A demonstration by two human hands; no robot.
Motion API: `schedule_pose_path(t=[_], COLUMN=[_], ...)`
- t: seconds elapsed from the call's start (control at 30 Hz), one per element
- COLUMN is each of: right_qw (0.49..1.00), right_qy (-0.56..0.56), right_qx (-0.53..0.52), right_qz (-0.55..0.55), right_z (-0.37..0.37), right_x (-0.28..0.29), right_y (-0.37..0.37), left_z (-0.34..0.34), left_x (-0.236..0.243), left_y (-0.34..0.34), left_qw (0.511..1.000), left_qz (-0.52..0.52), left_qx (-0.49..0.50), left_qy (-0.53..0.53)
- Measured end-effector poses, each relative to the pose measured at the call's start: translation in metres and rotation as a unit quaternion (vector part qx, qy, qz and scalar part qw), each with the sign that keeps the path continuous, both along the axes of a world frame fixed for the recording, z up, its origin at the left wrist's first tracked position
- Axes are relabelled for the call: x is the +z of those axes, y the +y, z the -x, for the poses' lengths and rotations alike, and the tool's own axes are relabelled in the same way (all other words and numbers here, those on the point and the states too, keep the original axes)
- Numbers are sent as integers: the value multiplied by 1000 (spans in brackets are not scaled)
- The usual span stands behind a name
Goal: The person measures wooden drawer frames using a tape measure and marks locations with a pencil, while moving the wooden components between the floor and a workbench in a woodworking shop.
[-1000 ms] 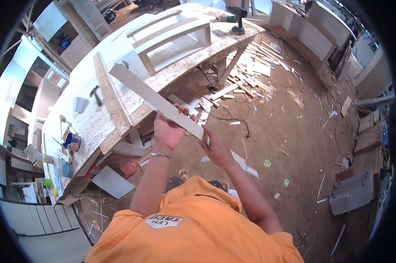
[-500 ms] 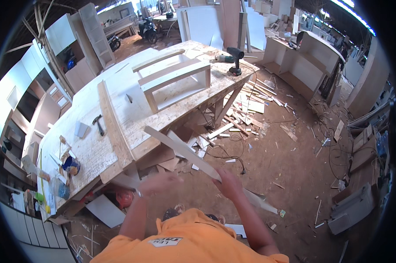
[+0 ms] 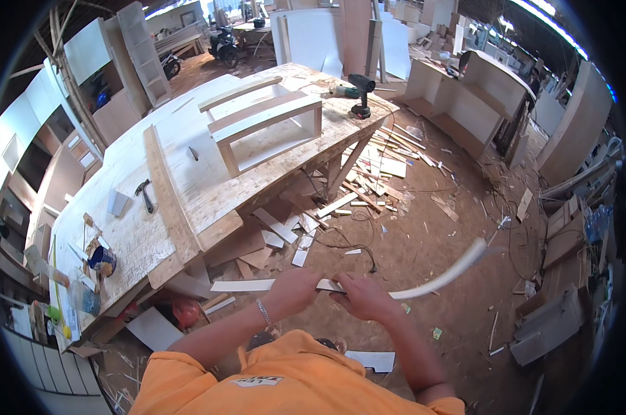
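I hold a long, narrow pale strip [image 3: 237,286] crosswise in front of my body, below the workbench's front edge. My left hand [image 3: 292,290], with a chain bracelet at the wrist, grips it near the middle. Close beside it my right hand [image 3: 360,296] pinches it too, fingers curled round it. The right part of the strip sags and curves up to a motion-blurred far end. Over on the pale wooden bench [image 3: 105,200] lie a rectangular wooden frame [image 3: 261,124], a long board [image 3: 162,183] and a hammer [image 3: 145,197].
A drill [image 3: 361,93] stands at the bench's far right corner, and a blue can [image 3: 102,260] at its left. Offcuts [image 3: 385,166] and cables litter the floor. Cabinet carcasses [image 3: 458,104] stand at the back right, more panels along the right side and at the left.
The strip has turned from a diagonal to crosswise and dropped lower, its right part now bent. My left hand, off it half a second ago, has taken hold again beside my right.
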State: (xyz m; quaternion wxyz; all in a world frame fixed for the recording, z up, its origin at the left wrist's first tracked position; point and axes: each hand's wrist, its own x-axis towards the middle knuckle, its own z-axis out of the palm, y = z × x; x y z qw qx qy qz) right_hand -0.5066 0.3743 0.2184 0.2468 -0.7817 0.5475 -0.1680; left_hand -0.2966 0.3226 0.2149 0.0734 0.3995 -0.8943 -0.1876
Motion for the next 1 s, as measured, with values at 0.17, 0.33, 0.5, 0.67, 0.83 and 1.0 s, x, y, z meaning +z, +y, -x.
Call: schedule_pose_path(t=[0.17, 0.33, 0.5, 0.67, 0.83, 1.0], right_qw=[977, 919, 919, 859, 865, 878], right_qy=[-103, -299, -301, -502, -499, -472], right_qx=[15, 7, -30, -13, -53, -54], right_qz=[-188, -258, -252, -98, -32, 60], right_z=[4, 13, -12, -33, -54, -67], right_x=[46, 28, 62, 62, 54, 52], right_y=[3, 13, 28, 46, 43, 34], left_z=[-8, -10, -6, 4, 9, 15], left_x=[21, 56, 63, 77, 75, 50], left_y=[12, 22, 52, 71, 82, 82], left_qw=[988, 958, 926, 830, 745, 747], left_qz=[-62, -223, -222, -288, -320, -212], left_qx=[-21, -4, 65, 44, 109, 181], left_qy=[142, 183, 298, 475, 575, 603])
